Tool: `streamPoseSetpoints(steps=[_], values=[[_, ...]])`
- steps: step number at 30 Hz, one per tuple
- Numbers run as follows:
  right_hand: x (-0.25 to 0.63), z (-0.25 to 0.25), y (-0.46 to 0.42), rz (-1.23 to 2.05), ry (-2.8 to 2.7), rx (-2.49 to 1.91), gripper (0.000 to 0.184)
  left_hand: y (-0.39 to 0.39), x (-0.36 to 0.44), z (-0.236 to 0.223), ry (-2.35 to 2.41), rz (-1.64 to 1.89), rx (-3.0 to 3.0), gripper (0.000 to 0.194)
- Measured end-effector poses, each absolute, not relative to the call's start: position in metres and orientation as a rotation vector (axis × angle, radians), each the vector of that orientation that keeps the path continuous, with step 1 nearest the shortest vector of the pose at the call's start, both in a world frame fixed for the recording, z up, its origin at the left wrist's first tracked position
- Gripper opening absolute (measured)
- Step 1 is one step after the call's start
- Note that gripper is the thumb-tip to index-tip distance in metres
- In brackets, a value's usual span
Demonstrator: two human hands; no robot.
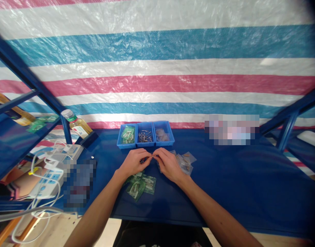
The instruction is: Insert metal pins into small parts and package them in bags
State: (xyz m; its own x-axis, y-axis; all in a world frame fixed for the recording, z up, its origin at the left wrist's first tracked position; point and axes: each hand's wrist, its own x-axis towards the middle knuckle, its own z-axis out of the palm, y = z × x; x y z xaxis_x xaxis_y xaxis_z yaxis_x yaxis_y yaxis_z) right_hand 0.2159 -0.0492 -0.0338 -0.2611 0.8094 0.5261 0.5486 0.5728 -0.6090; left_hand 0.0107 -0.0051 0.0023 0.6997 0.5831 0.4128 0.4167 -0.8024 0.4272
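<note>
**Pinch grip at the blue bins**
Left hand (136, 162) and right hand (169, 165): fingertips narrowed on a small slender metallic piece (152, 156), nearer than three blue plastic bins (145, 144). Green-tinted plastic packets (136, 188) and clear plastic packets (187, 160), partly hand-covered. White power strip (45, 185), leftward.

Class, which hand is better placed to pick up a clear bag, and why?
Probably the right hand: the clear bags lie just beside it. The left hand is farther off, near the green packets. Both hands appear to pinch a small part, though.
</note>
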Motion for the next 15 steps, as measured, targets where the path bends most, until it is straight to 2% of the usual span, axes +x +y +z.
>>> streamPoseSetpoints(steps=[15], values=[[0.2166,-0.0316,-0.0494,0.376,-1.949,-1.148,0.015,-0.0044,0.0104,0.002,0.799,0.784,2.615,0.019]])
